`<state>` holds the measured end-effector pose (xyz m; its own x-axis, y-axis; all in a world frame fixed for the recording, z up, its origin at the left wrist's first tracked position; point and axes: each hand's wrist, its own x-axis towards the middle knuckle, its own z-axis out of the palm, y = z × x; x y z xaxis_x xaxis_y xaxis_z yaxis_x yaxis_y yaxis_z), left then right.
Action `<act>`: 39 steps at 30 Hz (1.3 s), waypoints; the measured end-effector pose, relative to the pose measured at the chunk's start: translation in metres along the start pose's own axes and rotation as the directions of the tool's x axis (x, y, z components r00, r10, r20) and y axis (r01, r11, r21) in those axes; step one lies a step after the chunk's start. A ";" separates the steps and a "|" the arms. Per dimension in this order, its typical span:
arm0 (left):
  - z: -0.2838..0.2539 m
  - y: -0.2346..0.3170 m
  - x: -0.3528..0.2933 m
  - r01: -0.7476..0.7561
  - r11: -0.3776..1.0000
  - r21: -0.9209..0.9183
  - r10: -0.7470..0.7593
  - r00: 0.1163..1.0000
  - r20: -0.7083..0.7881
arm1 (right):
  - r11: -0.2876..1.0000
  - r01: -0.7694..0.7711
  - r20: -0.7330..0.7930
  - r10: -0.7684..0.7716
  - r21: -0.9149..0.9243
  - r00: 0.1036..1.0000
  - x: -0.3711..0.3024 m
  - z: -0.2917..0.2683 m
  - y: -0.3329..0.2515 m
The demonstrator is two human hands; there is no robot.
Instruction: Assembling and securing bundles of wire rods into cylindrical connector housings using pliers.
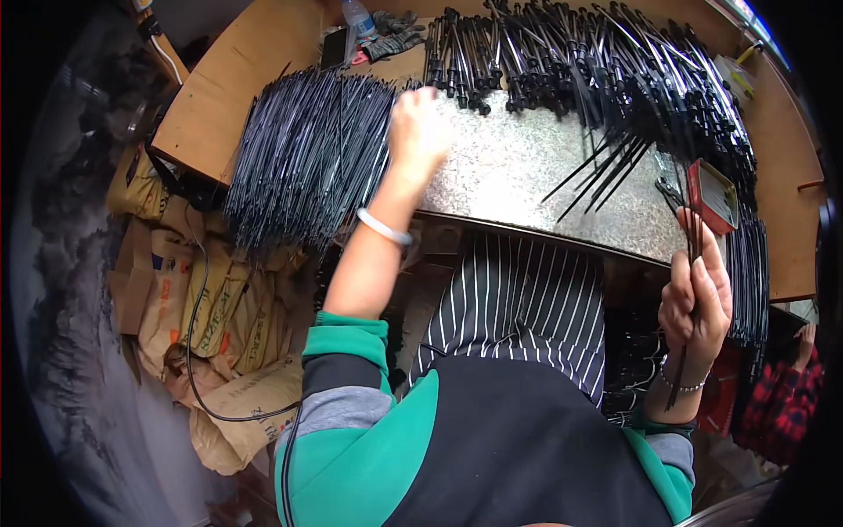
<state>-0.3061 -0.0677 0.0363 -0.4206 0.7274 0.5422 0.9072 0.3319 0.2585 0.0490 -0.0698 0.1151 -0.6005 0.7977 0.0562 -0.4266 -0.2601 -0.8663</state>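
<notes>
My right hand [698, 294], raised at the table's right front edge, is closed round a few long black cable ties [689, 176]. They stand nearly upright, their lower ends hanging below the wrist. My left hand [420, 133] reaches to the back edge of a broad pile of thin black cable ties [307, 149] on the left. Its fingers are curled and slightly blurred, and whatever they pinch is hidden. Across the back lies a heap of black ties with thicker fittings [562, 53] at their ends. Several loose ties [606, 171] fan out from the heap over the metal tabletop [500, 167].
Pliers [670, 191] and a red-rimmed box [713, 198] lie near my right hand. A glove [392, 44], a bottle [358, 18] and a dark phone [335, 48] are at the back left. Sacks [237, 307] stand left of the table. Another person's checked sleeve [781, 404] shows at right.
</notes>
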 end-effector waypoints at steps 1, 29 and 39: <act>0.006 -0.024 0.001 0.189 0.958 0.218 -0.234 0.950 0.205 | 1.000 0.022 0.015 -0.022 -0.011 1.000 0.005 0.000 0.004; -0.012 0.073 -0.051 0.366 -0.241 -0.899 -0.232 0.878 0.420 | 0.939 0.248 0.035 -0.247 -0.236 0.968 0.052 -0.018 0.028; 0.020 0.204 -0.092 0.022 0.117 -0.993 0.142 0.989 0.039 | 0.949 0.194 0.046 -0.189 -0.247 0.981 0.062 -0.045 0.016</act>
<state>-0.0824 -0.0547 0.0233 -0.2866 0.7900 0.5419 0.0888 -0.5413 0.8361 0.0350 0.0002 0.0821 -0.5395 0.8066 0.2416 -0.3547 0.0425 -0.9340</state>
